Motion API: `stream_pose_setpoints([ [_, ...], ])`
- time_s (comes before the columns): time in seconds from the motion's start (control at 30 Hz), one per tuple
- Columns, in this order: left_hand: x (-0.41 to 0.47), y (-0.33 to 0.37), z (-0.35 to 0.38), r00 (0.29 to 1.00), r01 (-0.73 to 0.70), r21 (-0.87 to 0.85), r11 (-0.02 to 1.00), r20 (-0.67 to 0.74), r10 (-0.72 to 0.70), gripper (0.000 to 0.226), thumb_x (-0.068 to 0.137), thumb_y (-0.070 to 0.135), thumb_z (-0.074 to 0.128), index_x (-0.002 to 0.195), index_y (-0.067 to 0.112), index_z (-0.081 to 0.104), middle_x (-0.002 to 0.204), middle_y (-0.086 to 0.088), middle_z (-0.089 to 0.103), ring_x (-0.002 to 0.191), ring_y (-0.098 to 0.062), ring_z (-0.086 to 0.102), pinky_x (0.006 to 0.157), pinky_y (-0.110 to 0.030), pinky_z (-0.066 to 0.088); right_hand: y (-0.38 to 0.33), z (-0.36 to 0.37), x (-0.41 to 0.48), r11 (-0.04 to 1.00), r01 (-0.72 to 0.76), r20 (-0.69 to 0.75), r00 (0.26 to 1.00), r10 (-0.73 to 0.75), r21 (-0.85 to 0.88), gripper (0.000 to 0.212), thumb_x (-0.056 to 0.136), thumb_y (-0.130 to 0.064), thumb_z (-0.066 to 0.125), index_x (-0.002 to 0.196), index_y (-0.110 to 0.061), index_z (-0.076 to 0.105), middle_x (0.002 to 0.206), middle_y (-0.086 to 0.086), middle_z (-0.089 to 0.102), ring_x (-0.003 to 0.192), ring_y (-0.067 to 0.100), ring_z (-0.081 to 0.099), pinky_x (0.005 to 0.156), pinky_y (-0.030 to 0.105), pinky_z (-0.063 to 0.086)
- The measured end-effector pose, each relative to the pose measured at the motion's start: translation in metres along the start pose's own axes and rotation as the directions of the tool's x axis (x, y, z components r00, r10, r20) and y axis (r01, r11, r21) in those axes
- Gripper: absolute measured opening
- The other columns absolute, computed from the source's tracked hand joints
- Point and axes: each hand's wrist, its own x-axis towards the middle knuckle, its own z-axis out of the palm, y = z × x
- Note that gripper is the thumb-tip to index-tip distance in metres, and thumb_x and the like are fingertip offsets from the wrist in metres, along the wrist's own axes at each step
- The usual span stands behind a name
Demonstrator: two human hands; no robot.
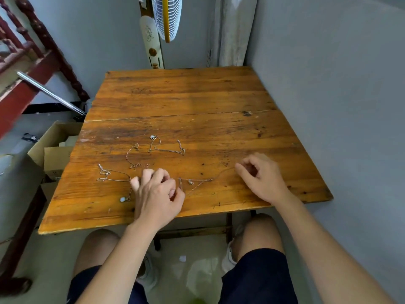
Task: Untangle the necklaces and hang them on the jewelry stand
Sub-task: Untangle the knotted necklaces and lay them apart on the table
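Note:
Several thin necklaces lie on the wooden table (197, 95). A rose-coloured chain (198, 183) stretches between my hands near the front edge. My left hand (156, 194) pinches its left end with curled fingers. My right hand (260, 176) pinches the other end, pulled out to the right. A silver necklace (114, 175) with a pale pendant (122, 199) lies left of my left hand. Behind are a silver necklace (167, 148) with a round pendant and a small rose chain (131, 156). No jewelry stand is in view.
Grey walls close in the table's right and far sides. Open cardboard boxes (55, 150) stand on the floor at the table's left. A standing fan (166, 16) is behind the far edge. My knees are under the front edge.

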Motion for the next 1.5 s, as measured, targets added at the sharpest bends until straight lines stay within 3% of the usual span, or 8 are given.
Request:
stream_pose_setpoints([
  [0.13, -0.001, 0.001, -0.003, 0.997, 0.035, 0.014, 0.999, 0.066, -0.036, 0.028, 0.073, 0.041, 0.054, 0.058, 0.025, 0.036, 0.100, 0.009, 0.049, 0.105, -0.019, 0.036, 0.083, -0.038, 0.021, 0.013, 0.008, -0.015, 0.978, 0.099, 0.005, 0.995, -0.100, -0.185, 0.023, 0.088, -0.041, 0.065, 0.074, -0.023, 0.065, 0.078, -0.007, 0.048, 0.083, 0.016, 0.045, 0.075, 0.036, 0.037],
  [0.37, -0.004, 0.006, -0.012, 0.994, 0.035, -0.017, 0.999, 0.104, -0.033, 0.017, 0.069, 0.037, 0.059, 0.076, 0.025, 0.048, 0.114, 0.005, 0.052, 0.117, -0.025, 0.040, 0.101, -0.048, 0.021, 0.012, 0.009, -0.024, 0.970, 0.094, -0.120, 0.985, -0.123, -0.224, 0.028, 0.083, -0.033, 0.069, 0.062, -0.021, 0.053, 0.072, -0.006, 0.047, 0.082, 0.018, 0.047, 0.081, 0.033, 0.031],
  [0.57, 0.019, 0.012, -0.007, 0.973, -0.195, -0.168, 0.966, 0.091, 0.212, 0.025, 0.085, 0.028, 0.061, 0.106, 0.018, 0.071, 0.107, 0.002, 0.060, 0.108, -0.022, 0.049, 0.087, -0.040, 0.037, -0.004, 0.010, -0.021, 0.981, 0.122, -0.084, 0.987, -0.136, -0.152, 0.013, 0.082, -0.028, 0.075, 0.087, -0.019, 0.068, 0.096, -0.001, 0.057, 0.096, 0.021, 0.054, 0.087, 0.039, 0.038],
  [0.7, 0.035, 0.013, -0.003, 0.945, -0.268, -0.210, 0.940, 0.132, 0.299, 0.026, 0.089, 0.028, 0.062, 0.109, 0.016, 0.074, 0.094, 0.004, 0.061, 0.094, -0.019, 0.050, 0.078, -0.039, 0.042, -0.014, 0.018, -0.016, 0.985, 0.144, -0.030, 0.989, -0.148, -0.096, 0.020, 0.086, -0.029, 0.073, 0.103, -0.020, 0.076, 0.099, 0.000, 0.062, 0.098, 0.021, 0.058, 0.089, 0.040, 0.042],
  [0.9, 0.038, 0.005, 0.006, 0.937, -0.241, -0.301, 0.923, 0.174, 0.301, 0.022, 0.087, 0.025, 0.065, 0.101, 0.012, 0.077, 0.091, 0.001, 0.060, 0.089, -0.016, 0.050, 0.079, -0.024, 0.042, -0.020, 0.028, -0.006, 0.964, 0.184, 0.037, 0.983, -0.180, -0.192, 0.016, 0.091, -0.034, 0.071, 0.102, -0.026, 0.080, 0.095, -0.003, 0.063, 0.089, 0.018, 0.055, 0.076, 0.035, 0.039],
  [1.2, 0.043, 0.008, 0.023, 0.962, -0.210, -0.178, 0.962, 0.138, 0.235, 0.015, 0.095, 0.017, 0.052, 0.095, 0.006, 0.063, 0.098, -0.005, 0.056, 0.087, -0.023, 0.050, 0.074, -0.034, 0.041, -0.023, 0.040, -0.004, 0.921, 0.196, 0.100, 0.980, -0.172, -0.337, 0.017, 0.098, -0.030, 0.059, 0.096, -0.019, 0.071, 0.101, 0.003, 0.059, 0.091, 0.022, 0.049, 0.078, 0.030, 0.026],
  [1.37, 0.042, 0.013, 0.025, 0.973, -0.166, -0.197, 0.966, 0.130, 0.194, 0.014, 0.097, 0.015, 0.049, 0.096, 0.007, 0.061, 0.100, -0.004, 0.056, 0.089, -0.023, 0.050, 0.073, -0.036, 0.043, -0.022, 0.045, -0.016, 0.966, 0.182, 0.030, 0.983, -0.180, -0.182, 0.018, 0.102, -0.024, 0.050, 0.100, -0.010, 0.062, 0.104, 0.007, 0.058, 0.100, 0.020, 0.049, 0.083, 0.033, 0.032],
  [1.5, 0.041, 0.013, 0.025, 0.982, -0.128, -0.203, 0.971, 0.111, 0.153, 0.014, 0.097, 0.015, 0.048, 0.095, 0.007, 0.060, 0.100, -0.004, 0.056, 0.090, -0.024, 0.050, 0.070, -0.037, 0.043, -0.023, 0.044, -0.016, 0.963, 0.248, 0.040, 0.969, -0.245, -0.108, 0.017, 0.101, -0.020, 0.049, 0.095, -0.009, 0.060, 0.095, 0.003, 0.061, 0.093, 0.014, 0.049, 0.080, 0.027, 0.027],
])
